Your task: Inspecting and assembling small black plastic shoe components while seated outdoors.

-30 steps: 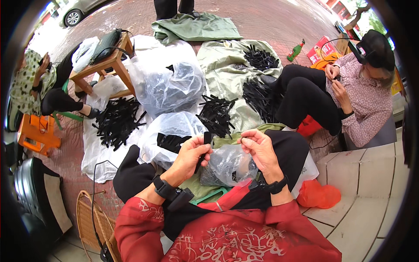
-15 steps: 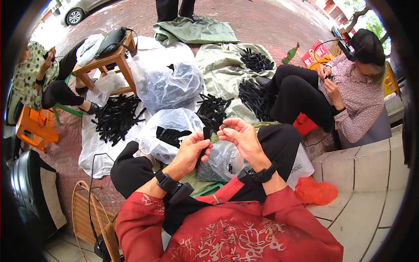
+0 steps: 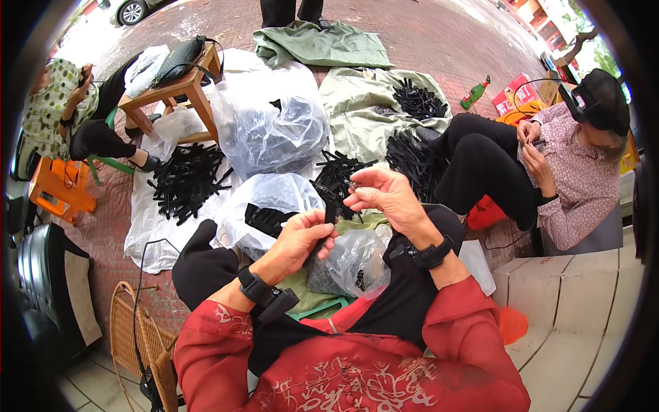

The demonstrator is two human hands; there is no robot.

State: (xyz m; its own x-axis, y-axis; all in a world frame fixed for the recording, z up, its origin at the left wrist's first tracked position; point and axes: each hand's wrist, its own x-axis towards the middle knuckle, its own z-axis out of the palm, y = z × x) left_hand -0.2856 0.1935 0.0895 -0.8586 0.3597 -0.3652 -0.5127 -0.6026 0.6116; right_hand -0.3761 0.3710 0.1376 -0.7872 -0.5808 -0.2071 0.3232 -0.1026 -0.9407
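My left hand (image 3: 300,240) is closed round a flat black strip (image 3: 330,211), whose upper end sticks up past the thumb. To its right and slightly higher, my right hand (image 3: 392,198) pinches a tiny dark piece (image 3: 353,185) between thumb and fingertips; its exact kind is too small to make out. A short gap separates the two hands. Below them, a clear plastic bag (image 3: 367,250) with small dark bits sits between my legs. Left of it stands an opened plastic bag (image 3: 278,189) holding black strips (image 3: 266,218). Another heap of black strips (image 3: 338,175) lies just beyond my hands.
Strip piles (image 3: 187,182) lie on white and green sheets (image 3: 343,93). A large plastic bag (image 3: 271,137) and a wooden stool (image 3: 195,96) stand ahead. Co-workers sit left (image 3: 62,110) and right (image 3: 576,172). A wicker chair (image 3: 137,329) is at lower left, tiled ledge (image 3: 583,295) at right.
My right hand has moved a little up and right, widening the gap from my left hand. The left hand keeps the strip. The view has shifted slightly, so the surroundings sit farther right.
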